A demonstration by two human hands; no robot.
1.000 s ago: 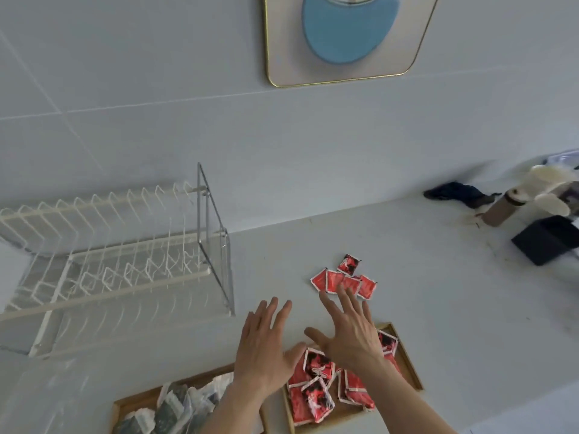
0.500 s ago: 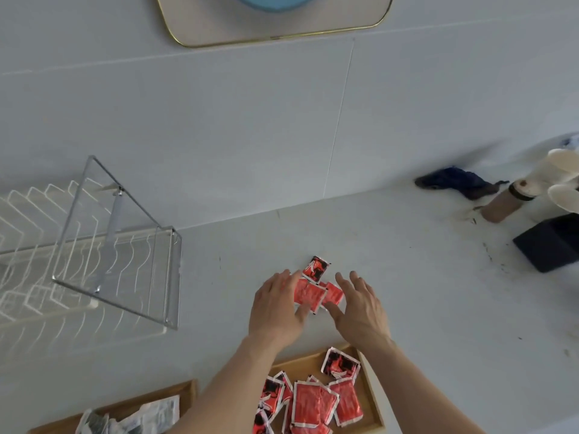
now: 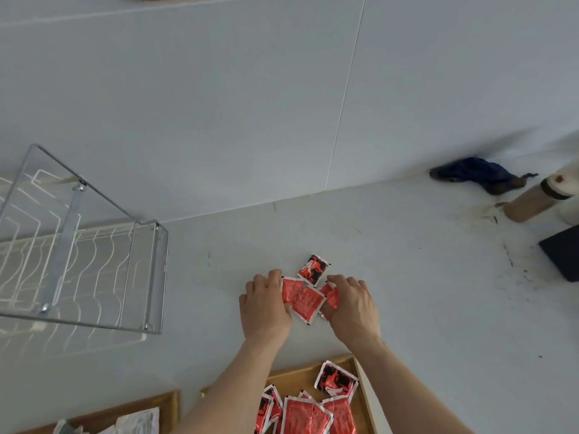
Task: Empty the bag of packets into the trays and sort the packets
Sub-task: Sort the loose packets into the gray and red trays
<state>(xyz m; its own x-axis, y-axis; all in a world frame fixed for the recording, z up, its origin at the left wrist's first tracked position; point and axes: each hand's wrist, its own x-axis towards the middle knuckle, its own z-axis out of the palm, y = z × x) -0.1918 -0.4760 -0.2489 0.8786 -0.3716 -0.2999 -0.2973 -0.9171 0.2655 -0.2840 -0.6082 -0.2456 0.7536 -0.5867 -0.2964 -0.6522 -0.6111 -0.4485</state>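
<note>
Several red packets (image 3: pixel 302 300) lie in a small pile on the white counter, with one black-and-red packet (image 3: pixel 314 268) at its far edge. My left hand (image 3: pixel 266 305) curls its fingers onto the pile's left side. From the right, my right hand (image 3: pixel 352 303) closes on the red packets there. A wooden tray (image 3: pixel 360 371) near the bottom edge holds more red packets (image 3: pixel 308 415). At the bottom left a second wooden tray (image 3: pixel 170 405) holds pale packets (image 3: pixel 138 421). No bag is in view.
A white wire dish rack (image 3: pixel 78 245) with a clear end panel stands at the left. At the far right lie a dark blue cloth (image 3: pixel 476 173), a tan cylinder (image 3: pixel 529 202) and a black object (image 3: pixel 564 252). The wall rises close behind the counter.
Both hands reached forward from above the trays to the pile of red packets and closed in on it from both sides. The camera tilted down and to the right.
</note>
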